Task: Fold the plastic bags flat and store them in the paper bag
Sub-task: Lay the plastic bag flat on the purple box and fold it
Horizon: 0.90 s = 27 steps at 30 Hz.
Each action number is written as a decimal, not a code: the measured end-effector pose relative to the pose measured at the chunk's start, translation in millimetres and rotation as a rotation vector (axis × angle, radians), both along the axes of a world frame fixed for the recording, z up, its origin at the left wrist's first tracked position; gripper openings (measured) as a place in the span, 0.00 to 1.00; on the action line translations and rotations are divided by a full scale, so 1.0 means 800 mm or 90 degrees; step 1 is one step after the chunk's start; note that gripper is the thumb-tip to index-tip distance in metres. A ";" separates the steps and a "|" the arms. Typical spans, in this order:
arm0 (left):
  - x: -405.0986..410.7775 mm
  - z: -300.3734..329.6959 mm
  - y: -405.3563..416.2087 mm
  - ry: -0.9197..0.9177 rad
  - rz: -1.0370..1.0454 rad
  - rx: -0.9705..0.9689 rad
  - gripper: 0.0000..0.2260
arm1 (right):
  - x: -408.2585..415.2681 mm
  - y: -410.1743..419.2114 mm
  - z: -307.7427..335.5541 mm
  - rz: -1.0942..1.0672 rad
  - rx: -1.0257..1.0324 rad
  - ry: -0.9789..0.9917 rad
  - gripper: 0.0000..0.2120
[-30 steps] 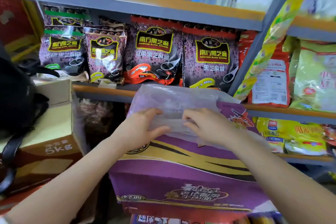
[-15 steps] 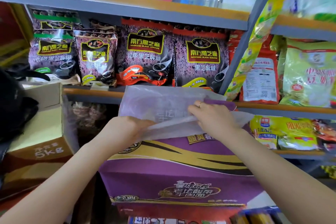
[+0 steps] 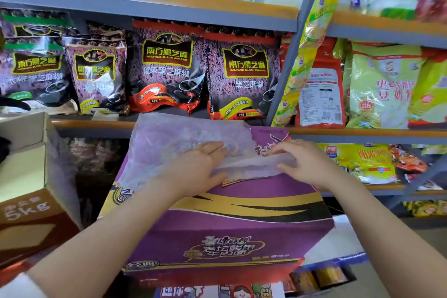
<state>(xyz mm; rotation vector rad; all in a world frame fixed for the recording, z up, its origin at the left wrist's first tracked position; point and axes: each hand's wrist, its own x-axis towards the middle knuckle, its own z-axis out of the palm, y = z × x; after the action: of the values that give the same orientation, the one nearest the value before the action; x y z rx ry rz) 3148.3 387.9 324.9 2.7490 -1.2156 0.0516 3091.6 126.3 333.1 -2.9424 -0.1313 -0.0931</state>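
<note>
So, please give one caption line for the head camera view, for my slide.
Left hand presses a translucent plastic bag flat on a purple carton while the right hand pinches its folded edge.

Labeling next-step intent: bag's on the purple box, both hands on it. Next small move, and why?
Probably sweep the left hand flat across the plastic bag to press the fold down. The right hand pinches the folded edge, yet the bag looks wrinkled and puffy on the purple box.
</note>
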 end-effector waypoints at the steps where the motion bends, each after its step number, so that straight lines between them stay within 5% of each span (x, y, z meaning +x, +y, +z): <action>1: 0.002 -0.005 -0.007 0.021 -0.020 -0.023 0.24 | -0.002 -0.011 -0.003 -0.032 -0.009 -0.025 0.13; 8: 0.003 -0.040 -0.011 0.098 -0.045 -0.113 0.23 | -0.027 -0.041 -0.027 -0.157 0.072 -0.215 0.07; 10: 0.007 -0.043 -0.010 0.103 -0.010 -0.056 0.26 | -0.036 -0.047 -0.032 -0.155 0.026 -0.157 0.09; 13: 0.002 -0.040 -0.011 0.056 0.021 0.030 0.51 | -0.050 -0.040 -0.024 -0.184 -0.075 -0.055 0.04; 14: -0.001 -0.040 -0.012 0.048 0.032 0.047 0.55 | -0.053 -0.030 -0.021 -0.179 -0.083 -0.072 0.10; 17: -0.002 -0.040 -0.017 0.062 0.071 0.037 0.60 | -0.043 0.032 -0.014 -0.003 -0.026 -0.143 0.25; 20: -0.003 -0.035 -0.014 0.108 0.081 -0.060 0.61 | -0.016 0.093 -0.026 0.147 0.013 0.010 0.27; 27: 0.002 -0.041 0.064 0.071 0.244 0.008 0.63 | 0.004 0.063 -0.044 0.022 -0.076 0.159 0.30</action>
<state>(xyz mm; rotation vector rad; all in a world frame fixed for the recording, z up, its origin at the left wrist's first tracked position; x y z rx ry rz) 3150.2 439.0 292.3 2.9088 -0.6523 -0.0704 3095.0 176.8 297.9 -3.0361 -0.1547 0.2961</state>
